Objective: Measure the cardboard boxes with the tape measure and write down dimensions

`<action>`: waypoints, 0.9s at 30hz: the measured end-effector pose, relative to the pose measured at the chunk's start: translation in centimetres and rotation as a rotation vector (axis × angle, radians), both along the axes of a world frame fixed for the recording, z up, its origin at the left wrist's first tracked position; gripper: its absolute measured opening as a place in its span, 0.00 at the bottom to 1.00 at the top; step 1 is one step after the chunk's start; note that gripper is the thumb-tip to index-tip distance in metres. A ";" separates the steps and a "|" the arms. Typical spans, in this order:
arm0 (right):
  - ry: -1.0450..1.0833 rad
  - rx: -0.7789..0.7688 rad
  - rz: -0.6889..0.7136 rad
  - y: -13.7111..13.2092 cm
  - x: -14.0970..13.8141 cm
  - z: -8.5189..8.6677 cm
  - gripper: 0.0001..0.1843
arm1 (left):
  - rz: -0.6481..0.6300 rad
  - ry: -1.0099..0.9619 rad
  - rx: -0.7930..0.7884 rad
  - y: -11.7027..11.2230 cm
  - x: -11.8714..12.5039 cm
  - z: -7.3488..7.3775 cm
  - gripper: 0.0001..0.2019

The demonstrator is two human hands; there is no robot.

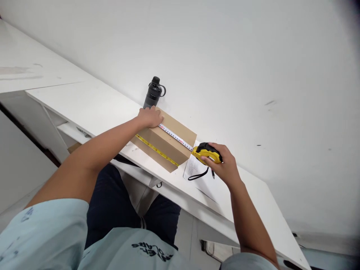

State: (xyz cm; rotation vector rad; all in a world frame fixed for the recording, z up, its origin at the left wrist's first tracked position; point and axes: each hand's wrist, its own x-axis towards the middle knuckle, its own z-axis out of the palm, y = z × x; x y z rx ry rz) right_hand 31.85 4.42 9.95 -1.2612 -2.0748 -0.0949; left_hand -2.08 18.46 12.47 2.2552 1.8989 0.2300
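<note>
Currently: plain brown cardboard box (165, 140), taped yellow; left hand (150, 117) fingers flat pinning white tape blade (176, 137); right hand (223, 163) clamped round yellow tape measure (206, 152).

Hands stretch tape measure (207, 152) blade across cardboard box (165, 144) on desk (92, 105)
</note>
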 end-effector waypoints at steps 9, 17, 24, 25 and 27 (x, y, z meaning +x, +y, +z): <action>-0.040 0.292 0.024 -1.9 -1.2 -0.3 0.28 | 0.007 -0.183 0.190 -2.8 -1.5 -0.7 0.32; 0.020 0.384 0.143 -5.3 -2.6 2.6 0.51 | 0.031 -0.403 0.381 -8.1 -5.0 -2.2 0.39; 0.025 0.541 0.155 -7.1 -2.4 4.3 0.54 | 0.029 -0.562 0.641 -8.6 -8.4 -9.9 0.43; 0.059 0.569 0.151 -7.2 -2.0 4.3 0.53 | 0.052 -0.581 0.655 -8.4 -8.5 -11.2 0.44; 0.121 0.623 0.152 -7.3 -1.2 4.4 0.53 | 0.095 -0.571 0.657 -7.9 -8.7 -13.6 0.45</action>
